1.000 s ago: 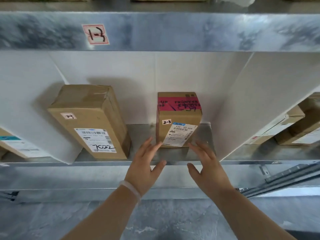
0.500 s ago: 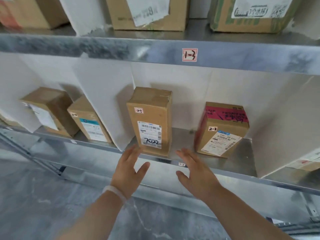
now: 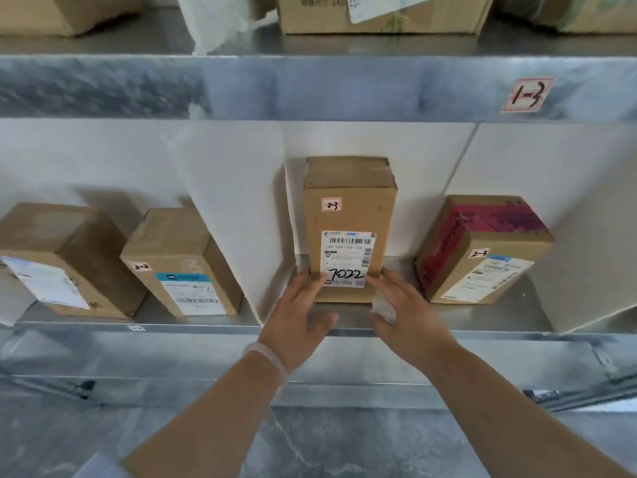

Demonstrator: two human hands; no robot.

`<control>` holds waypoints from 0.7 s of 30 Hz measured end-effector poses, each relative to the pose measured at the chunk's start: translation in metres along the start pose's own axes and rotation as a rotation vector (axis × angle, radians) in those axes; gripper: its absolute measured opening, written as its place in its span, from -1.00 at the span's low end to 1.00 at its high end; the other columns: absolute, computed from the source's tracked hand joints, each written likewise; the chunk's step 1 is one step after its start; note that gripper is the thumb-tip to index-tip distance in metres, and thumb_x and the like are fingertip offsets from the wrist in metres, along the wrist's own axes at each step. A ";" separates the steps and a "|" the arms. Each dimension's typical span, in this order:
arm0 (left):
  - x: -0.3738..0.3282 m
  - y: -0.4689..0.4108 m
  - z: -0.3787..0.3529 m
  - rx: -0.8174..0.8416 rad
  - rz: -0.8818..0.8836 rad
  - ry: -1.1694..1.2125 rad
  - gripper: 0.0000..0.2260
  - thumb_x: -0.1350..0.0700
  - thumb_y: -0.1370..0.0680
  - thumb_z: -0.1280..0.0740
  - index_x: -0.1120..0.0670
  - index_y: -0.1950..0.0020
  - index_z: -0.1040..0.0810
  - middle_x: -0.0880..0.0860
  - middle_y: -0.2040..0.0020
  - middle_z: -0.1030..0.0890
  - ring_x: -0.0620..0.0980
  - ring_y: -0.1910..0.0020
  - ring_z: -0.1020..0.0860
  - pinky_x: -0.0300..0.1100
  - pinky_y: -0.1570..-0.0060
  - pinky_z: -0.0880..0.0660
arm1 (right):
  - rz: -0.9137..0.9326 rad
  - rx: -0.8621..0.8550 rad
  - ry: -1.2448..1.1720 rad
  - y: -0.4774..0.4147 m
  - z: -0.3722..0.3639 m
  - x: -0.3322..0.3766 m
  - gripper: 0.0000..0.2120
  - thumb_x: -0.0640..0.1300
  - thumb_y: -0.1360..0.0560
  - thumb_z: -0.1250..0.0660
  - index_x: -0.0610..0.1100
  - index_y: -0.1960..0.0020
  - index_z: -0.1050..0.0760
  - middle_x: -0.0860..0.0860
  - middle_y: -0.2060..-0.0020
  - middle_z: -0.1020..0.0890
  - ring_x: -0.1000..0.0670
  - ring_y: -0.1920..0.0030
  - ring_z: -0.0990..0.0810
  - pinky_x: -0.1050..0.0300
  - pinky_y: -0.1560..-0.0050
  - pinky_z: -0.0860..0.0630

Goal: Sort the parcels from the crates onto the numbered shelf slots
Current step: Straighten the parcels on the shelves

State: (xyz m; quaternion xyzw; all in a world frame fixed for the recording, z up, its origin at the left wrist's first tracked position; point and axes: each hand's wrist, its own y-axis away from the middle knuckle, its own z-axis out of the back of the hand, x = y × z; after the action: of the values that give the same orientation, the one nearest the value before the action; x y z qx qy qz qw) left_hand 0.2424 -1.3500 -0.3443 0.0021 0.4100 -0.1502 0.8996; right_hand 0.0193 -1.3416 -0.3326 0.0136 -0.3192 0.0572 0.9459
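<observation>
- Tall parcel (image 3: 349, 208), tagged 2-3: upright, set back from the shelf's front lip (image 3: 193, 328), bare metal before it.
- Left hand (image 3: 297, 317), right hand (image 3: 412, 320): fingers straight, tips against its lower front corners, nothing clasped.
- White divider (image 3: 238, 219) just beside its left; red-taped parcel (image 3: 482, 250) to the right, a gap between.

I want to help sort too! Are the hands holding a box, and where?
Not gripped: the left hand and right hand lie with straight fingers against the lower edges of the tall 7022 box.

Brown parcel (image 3: 349, 201) with white barcode label (image 3: 346, 251); neighbouring brown box (image 3: 496, 270) bears seemingly red tape (image 3: 489, 217).
</observation>
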 end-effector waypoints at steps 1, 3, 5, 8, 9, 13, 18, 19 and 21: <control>0.002 -0.003 -0.001 0.012 0.003 0.000 -0.42 0.00 -0.58 -0.36 -0.06 -0.55 -0.21 -0.06 -0.59 -0.10 -0.10 -0.58 0.06 -0.14 -0.55 0.02 | -0.010 -0.006 0.009 -0.001 -0.002 0.000 -0.41 0.00 -0.47 -0.30 0.28 -0.45 -0.22 0.20 -0.51 -0.18 0.09 -0.47 -0.24 0.04 -0.41 -0.30; 0.007 -0.008 -0.002 0.028 -0.018 -0.010 -0.42 -0.01 -0.58 -0.36 -0.07 -0.55 -0.21 -0.05 -0.59 -0.11 -0.09 -0.58 0.05 -0.16 -0.55 0.02 | -0.034 -0.029 0.011 -0.001 -0.004 0.000 -0.40 0.05 -0.43 -0.26 0.27 -0.45 -0.22 0.19 -0.52 -0.19 0.08 -0.47 -0.24 -0.01 -0.40 -0.32; 0.010 -0.010 -0.003 0.041 -0.049 -0.013 -0.41 -0.01 -0.57 -0.36 -0.03 -0.56 -0.23 -0.04 -0.58 -0.14 -0.10 -0.58 0.02 -0.12 -0.55 -0.02 | -0.046 -0.062 -0.004 0.000 -0.007 0.002 -0.41 0.09 -0.41 -0.23 0.25 -0.44 -0.26 0.14 -0.51 -0.22 0.06 -0.47 -0.26 -0.04 -0.38 -0.36; 0.012 -0.010 -0.003 0.057 -0.055 -0.012 -0.38 -0.03 -0.57 -0.36 -0.01 -0.58 -0.19 -0.05 -0.59 -0.11 -0.13 -0.57 0.02 -0.12 -0.54 -0.04 | -0.045 -0.077 0.013 0.003 -0.008 0.006 -0.40 0.06 -0.42 -0.27 0.21 -0.45 -0.28 0.11 -0.52 -0.21 0.03 -0.48 -0.26 -0.05 -0.37 -0.36; 0.012 -0.009 -0.002 0.061 -0.059 -0.016 -0.37 -0.03 -0.58 -0.35 -0.01 -0.58 -0.17 -0.05 -0.59 -0.10 -0.12 -0.57 0.02 -0.13 -0.54 -0.03 | -0.053 -0.075 0.027 0.004 -0.009 0.007 -0.39 0.01 -0.44 -0.31 0.22 -0.47 -0.25 0.12 -0.53 -0.19 0.03 -0.49 -0.24 -0.05 -0.38 -0.35; 0.006 0.000 0.004 0.082 -0.056 -0.038 -0.37 -0.08 -0.59 -0.31 -0.07 -0.60 -0.11 -0.02 -0.60 -0.08 -0.07 -0.58 -0.01 -0.05 -0.54 -0.08 | -0.078 -0.080 0.055 0.018 -0.006 0.013 -0.33 -0.04 -0.49 -0.33 0.25 -0.50 -0.13 0.15 -0.55 -0.09 0.05 -0.51 -0.15 0.02 -0.41 -0.29; -0.005 0.034 0.020 0.069 -0.104 -0.057 -0.43 -0.12 -0.60 -0.27 -0.08 -0.57 -0.17 -0.01 -0.60 -0.12 -0.06 -0.57 -0.07 -0.03 -0.53 -0.13 | 0.011 -0.109 0.052 0.049 -0.014 0.036 -0.41 -0.01 -0.51 -0.32 0.23 -0.47 -0.19 0.24 -0.49 -0.17 0.13 -0.43 -0.26 0.19 -0.30 -0.32; -0.006 0.044 0.023 0.059 -0.116 -0.076 -0.47 -0.14 -0.61 -0.26 -0.14 -0.54 -0.17 -0.03 -0.59 -0.12 -0.07 -0.56 -0.08 -0.07 -0.53 -0.13 | 0.048 -0.112 0.053 0.054 -0.020 0.042 -0.44 0.00 -0.51 -0.31 0.20 -0.46 -0.23 0.23 -0.47 -0.21 0.13 -0.42 -0.28 0.18 -0.31 -0.34; -0.007 0.065 0.030 0.030 -0.124 -0.126 -0.50 -0.18 -0.60 -0.23 -0.25 -0.48 -0.09 -0.09 -0.57 -0.14 -0.10 -0.55 -0.12 -0.14 -0.50 -0.13 | 0.131 -0.119 0.046 0.063 -0.032 0.055 -0.47 0.00 -0.50 -0.30 0.17 -0.43 -0.27 0.18 -0.42 -0.32 0.11 -0.39 -0.33 0.13 -0.30 -0.39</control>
State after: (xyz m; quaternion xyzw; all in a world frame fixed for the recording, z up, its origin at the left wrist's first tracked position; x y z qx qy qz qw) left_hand 0.2774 -1.2893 -0.3271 -0.0194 0.3498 -0.2117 0.9124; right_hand 0.0745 -1.2718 -0.3257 -0.0648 -0.3002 0.1000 0.9464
